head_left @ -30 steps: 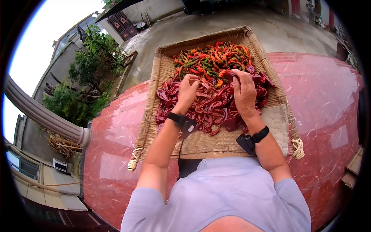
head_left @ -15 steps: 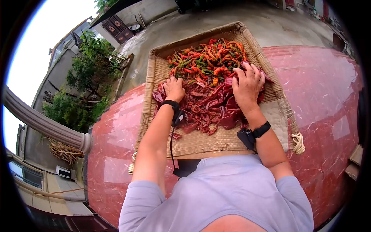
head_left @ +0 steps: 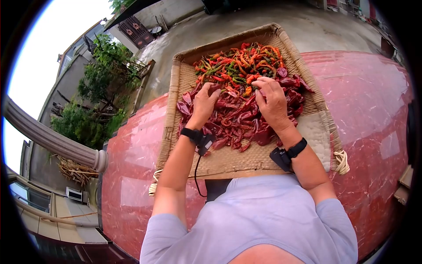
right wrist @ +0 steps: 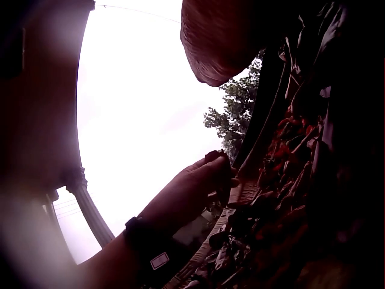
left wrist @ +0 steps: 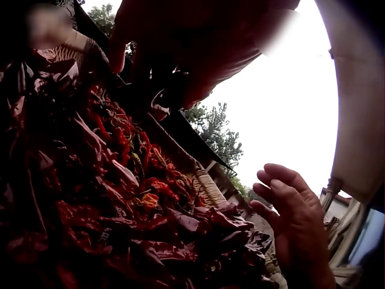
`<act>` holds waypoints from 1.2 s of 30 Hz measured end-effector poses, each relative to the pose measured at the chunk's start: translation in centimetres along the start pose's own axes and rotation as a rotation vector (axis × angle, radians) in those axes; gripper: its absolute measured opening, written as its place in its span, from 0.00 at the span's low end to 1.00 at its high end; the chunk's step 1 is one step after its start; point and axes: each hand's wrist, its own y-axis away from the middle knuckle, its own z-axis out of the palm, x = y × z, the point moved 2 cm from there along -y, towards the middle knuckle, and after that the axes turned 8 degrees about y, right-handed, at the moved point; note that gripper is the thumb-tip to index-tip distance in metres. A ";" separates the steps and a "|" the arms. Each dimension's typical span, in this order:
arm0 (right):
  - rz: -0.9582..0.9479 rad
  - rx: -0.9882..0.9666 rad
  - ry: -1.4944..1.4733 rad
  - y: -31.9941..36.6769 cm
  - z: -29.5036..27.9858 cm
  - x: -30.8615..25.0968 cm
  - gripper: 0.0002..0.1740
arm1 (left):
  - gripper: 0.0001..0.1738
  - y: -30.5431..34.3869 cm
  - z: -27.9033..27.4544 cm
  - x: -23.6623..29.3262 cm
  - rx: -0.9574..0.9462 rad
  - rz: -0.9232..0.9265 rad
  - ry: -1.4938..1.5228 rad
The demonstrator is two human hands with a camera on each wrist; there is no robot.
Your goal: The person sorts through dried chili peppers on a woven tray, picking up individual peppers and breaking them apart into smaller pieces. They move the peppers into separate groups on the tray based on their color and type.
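In the head view, dried dark red peppers [head_left: 237, 125] lie in the near part of the woven tray [head_left: 211, 167], with orange, red and green ones [head_left: 241, 61] behind. The left hand [head_left: 203, 107] is over the left part of the pile, a dark red pepper [head_left: 214, 88] pinched between thumb and fingers; the right wrist view shows this hand [right wrist: 186, 192] too. Over the right part is the right hand [head_left: 273, 105], fingers bent loosely, thumb apart. The left wrist view shows that hand [left wrist: 298, 229] holding nothing visible. Much of both wrist views is dark.
The tray is in front of the person's torso, above a red tiled floor [head_left: 365, 132]. A pale cloth patch [head_left: 313, 136] covers its near right side. A column [head_left: 57, 134] and green bushes [head_left: 94, 88] stand to the left.
Since half a second ago, the left hand has risen from the left side of the pile and moved right, now with a pepper. The right hand has shifted left, away from the tray's right side.
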 end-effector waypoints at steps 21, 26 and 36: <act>0.131 0.123 0.473 -0.3 -0.5 3.2 0.09 | 0.22 0.6 1.5 -5.1 -0.130 0.151 -0.653; 0.306 -0.019 0.678 0.3 -0.5 5.8 0.12 | 0.20 0.3 2.3 -7.3 -0.097 0.153 -0.951; 0.040 0.030 0.072 -0.9 -0.9 1.7 0.17 | 0.20 2.9 2.5 1.8 -0.229 -0.067 -0.181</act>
